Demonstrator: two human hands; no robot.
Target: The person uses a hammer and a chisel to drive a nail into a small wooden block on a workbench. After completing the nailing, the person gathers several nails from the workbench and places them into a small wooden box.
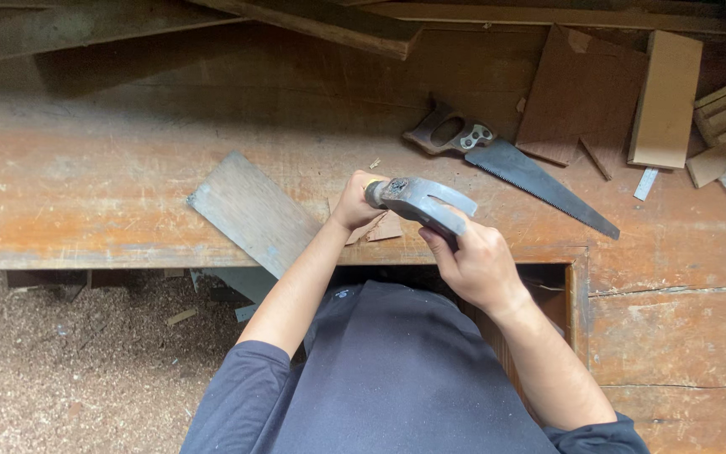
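Right hand (474,267): grip clamped on the hammer (423,202) (claw head up).
Left hand (355,202): fingers closed on a wood scrap (380,229).
Saw (510,164): flat on the counter (86,185).

Right hand (474,265) wrapped around a claw hammer (424,204), head raised over the worn wooden tabletop (86,176). Left hand (355,202) pinching a small wood scrap (380,229) beside a grey board (249,214). Handsaw (523,172) lying flat just beyond, near stacked offcuts (665,101).
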